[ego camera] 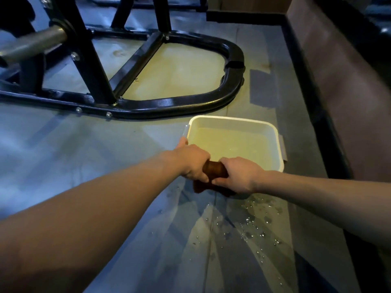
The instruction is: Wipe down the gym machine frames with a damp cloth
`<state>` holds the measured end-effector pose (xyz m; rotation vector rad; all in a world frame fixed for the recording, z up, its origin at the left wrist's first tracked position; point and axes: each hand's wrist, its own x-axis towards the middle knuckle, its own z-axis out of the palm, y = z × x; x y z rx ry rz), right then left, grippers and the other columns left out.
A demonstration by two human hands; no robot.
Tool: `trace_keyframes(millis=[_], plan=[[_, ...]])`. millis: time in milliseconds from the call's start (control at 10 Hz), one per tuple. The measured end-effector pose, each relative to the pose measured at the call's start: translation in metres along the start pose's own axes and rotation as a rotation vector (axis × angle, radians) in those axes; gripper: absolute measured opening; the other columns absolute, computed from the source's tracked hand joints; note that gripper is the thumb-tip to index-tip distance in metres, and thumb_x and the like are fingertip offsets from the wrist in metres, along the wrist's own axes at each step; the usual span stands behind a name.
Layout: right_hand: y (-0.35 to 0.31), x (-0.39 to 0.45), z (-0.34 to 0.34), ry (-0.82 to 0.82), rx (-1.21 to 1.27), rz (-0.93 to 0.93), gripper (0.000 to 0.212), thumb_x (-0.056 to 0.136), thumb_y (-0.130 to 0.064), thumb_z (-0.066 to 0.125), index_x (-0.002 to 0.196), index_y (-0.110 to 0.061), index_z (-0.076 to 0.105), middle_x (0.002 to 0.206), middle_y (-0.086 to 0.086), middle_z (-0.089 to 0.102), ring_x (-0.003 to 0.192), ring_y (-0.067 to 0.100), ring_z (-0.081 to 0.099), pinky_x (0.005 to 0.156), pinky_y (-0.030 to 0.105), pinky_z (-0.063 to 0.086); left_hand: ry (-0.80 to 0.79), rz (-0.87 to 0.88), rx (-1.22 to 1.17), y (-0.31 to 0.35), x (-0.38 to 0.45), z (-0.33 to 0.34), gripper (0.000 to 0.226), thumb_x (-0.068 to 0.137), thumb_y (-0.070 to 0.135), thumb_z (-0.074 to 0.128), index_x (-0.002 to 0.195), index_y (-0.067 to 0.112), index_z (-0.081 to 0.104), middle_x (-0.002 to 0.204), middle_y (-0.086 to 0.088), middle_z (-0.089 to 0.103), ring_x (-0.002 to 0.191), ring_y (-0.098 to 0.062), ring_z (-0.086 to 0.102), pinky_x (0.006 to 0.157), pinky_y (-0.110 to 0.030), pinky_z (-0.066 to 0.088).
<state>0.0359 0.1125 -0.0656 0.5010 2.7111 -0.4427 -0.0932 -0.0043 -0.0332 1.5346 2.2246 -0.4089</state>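
Water-filled tub (273, 125) beneath gripped cloth (214, 169)

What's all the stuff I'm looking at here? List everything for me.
cloth: one, brown, twisted between both hands by the tub's near edge
tub: one, white, on the floor, holding water
machine frame: one, black, on the floor beyond the tub
metal bar: one, grey, upper left on the machine
water drops: many, on the floor below the hands
left hand: grips the cloth
right hand: grips the cloth
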Motion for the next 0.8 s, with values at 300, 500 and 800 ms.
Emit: trace_keyframes(millis=[300,500,800], plan=[[0.003,-0.001,0.007,0.140,-0.228,-0.025,0.031,0.099,-0.049,0.056,0.115,-0.022,0.056,0.104,0.007,0.069,0.090,0.033,0.067,0.065,0.035,0.039,0.131,0.098,0.046,0.001,0.021,0.016,0.037,0.091,0.041,0.067,0.119,0.021,0.054,0.110,-0.003,0.062,0.091,-0.026,0.057,0.073,-0.033,0.036],[0.003,-0.011,0.004,0.081,0.017,0.018,0.025,0.099,-0.038,0.061,0.115,-0.021,0.054,0.106,0.005,0.065,0.094,0.028,0.060,0.069,0.034,0.040,0.209,-0.092,-0.009,0.015,0.010,0.030,0.039,0.093,0.041,0.065,0.122,0.019,0.049,0.116,-0.005,0.064,0.106,-0.028,0.057,0.081,-0.038,0.034],[0.027,-0.039,-0.009,-0.029,-0.048,0.209,0.078,0.099,-0.051,0.059,0.161,-0.026,0.019,0.156,0.012,0.036,0.141,0.035,0.032,0.119,0.050,0.028,0.083,-0.083,-0.065,0.037,-0.005,0.001,0.061,0.091,0.042,0.068,0.140,0.016,0.040,0.132,-0.010,0.057,0.114,-0.028,0.052,0.101,-0.041,0.038]])
